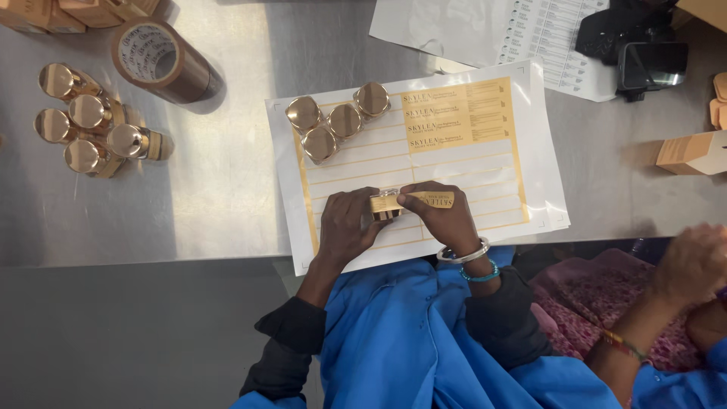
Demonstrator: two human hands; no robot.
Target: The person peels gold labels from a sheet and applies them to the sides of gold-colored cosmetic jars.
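Five gold-capped bottles [91,117] stood clustered at far left of the steel table [212,189], w/ a roll of brown tape [163,59] lying just beyond them. Moving right: four more gold-capped bottles [337,121] sat in a group on the upper left of a label sheet [424,151], white backing w/ gold strips, most rows already peeled bare, approx. four printed gold labels left at upper right. Left hand [344,227] was over the sheet's near edge, fingers closed round a small gold bottle [386,204] lying on its side. Right hand [443,216] met it from the other side, thumb and fingers pinched on a gold label [428,199] pressed against the bottle; silver bangle and teal bracelet at that wrist. Further right: a small tan box [693,151] near the table edge, a dark device [644,53] at the top, and another person's hand [693,265] at lower right, well apart from the sheet.
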